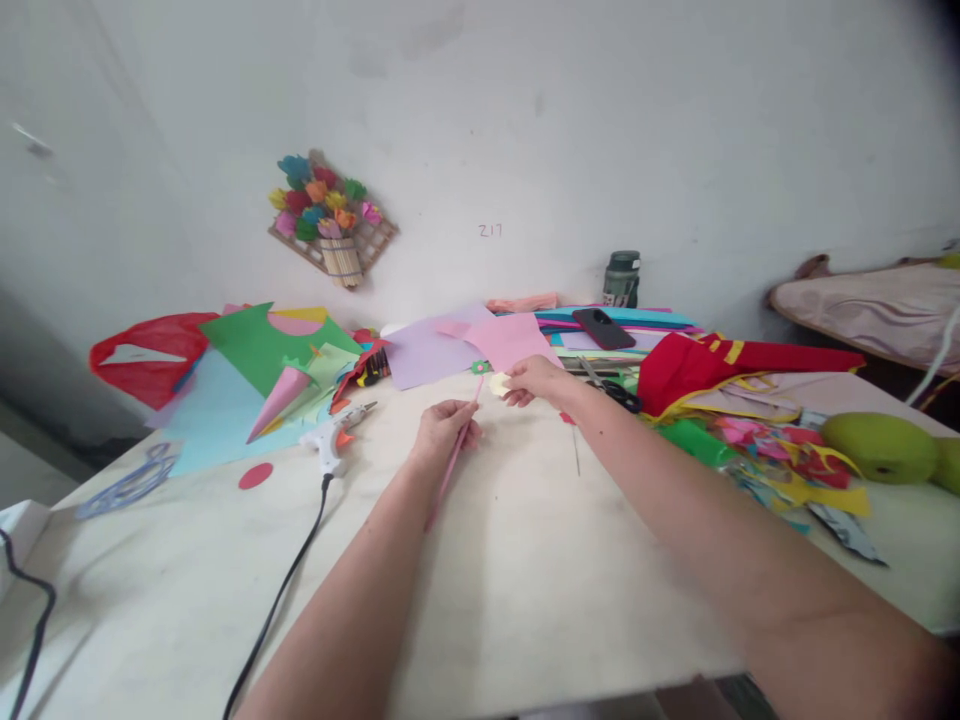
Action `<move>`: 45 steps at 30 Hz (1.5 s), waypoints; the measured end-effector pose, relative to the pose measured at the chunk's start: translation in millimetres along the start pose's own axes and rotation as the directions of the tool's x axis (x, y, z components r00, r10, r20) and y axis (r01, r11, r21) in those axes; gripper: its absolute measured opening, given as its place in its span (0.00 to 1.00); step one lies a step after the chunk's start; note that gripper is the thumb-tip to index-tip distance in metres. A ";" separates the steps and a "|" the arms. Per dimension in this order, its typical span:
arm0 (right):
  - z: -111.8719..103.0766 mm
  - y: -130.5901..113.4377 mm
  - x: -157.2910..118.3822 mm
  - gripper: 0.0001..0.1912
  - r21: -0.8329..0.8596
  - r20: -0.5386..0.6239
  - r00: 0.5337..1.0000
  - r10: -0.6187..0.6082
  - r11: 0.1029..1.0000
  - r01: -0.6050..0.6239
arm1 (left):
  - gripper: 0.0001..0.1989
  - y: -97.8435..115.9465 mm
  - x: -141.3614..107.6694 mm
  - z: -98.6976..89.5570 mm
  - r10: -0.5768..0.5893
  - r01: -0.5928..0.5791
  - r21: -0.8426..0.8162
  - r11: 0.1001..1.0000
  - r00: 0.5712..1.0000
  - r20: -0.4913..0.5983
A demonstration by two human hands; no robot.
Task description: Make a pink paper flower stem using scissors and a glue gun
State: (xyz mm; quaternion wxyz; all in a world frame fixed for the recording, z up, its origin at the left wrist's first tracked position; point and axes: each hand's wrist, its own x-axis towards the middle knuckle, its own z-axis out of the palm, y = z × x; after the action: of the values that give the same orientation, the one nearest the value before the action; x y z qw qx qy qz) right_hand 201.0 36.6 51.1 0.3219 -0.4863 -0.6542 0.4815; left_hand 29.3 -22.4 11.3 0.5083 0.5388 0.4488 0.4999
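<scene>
Over the middle of the bench (570,600), the person's two hands work close together. The left hand (448,430) has its fingers closed around a thin pink strip (448,478), which slants down toward the near edge; gripped near its upper end, it seems held that way so the tip stays steady and free. The right hand (534,380) pinches a small pale yellow paper piece (499,385) between nearly closed fingers, by its right side, presumably to leave the rest uncovered. The yellow piece is just beside the strip's upper end; whether they touch I cannot tell. A small green paper flower (480,367) shows just beyond them, though I cannot make out whether it is joined to the strip. The white glue gun (328,446) lies to the left, its black cord (283,582) running to the near side, probably so it can be reached without crossing the work. A red paper circle (256,476) lies flat left of the gun. Pink (517,340) and lilac sheets (427,350) lie toward the wall, perhaps pushed back to give the hands room, and black-handled scissors (619,394) rest to the right, near the red cloth (679,372) and coloured scraps (795,460).
</scene>
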 end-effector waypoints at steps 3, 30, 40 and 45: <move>14.2 -0.3 -0.5 0.03 0.210 0.028 1.000 -0.007 0.978 0.001 | 0.15 1.0 -1.8 -0.2 -0.007 0.008 -0.033 0.999 0.999 0.035; 33.6 26.5 3.8 0.06 0.493 -0.058 0.989 -0.137 0.857 0.148 | 0.09 5.5 -4.5 9.4 -0.079 0.079 -0.096 0.992 0.997 0.007; 34.0 28.7 4.7 0.07 0.449 -0.092 0.985 -0.146 0.877 0.171 | 0.10 9.1 -7.5 10.4 -0.084 0.082 -0.096 0.992 0.996 -0.012; 35.8 29.7 4.5 0.07 0.435 -0.092 0.987 -0.133 0.886 0.160 | 0.09 7.0 -6.4 10.9 -0.075 0.073 -0.114 0.991 0.997 -0.015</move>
State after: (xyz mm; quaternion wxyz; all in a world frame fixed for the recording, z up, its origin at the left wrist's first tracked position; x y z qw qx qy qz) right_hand 177.5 31.4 11.1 0.4783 -0.3641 -0.5533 0.5766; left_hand 39.4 -30.5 17.9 0.5521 0.4872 0.4441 0.5105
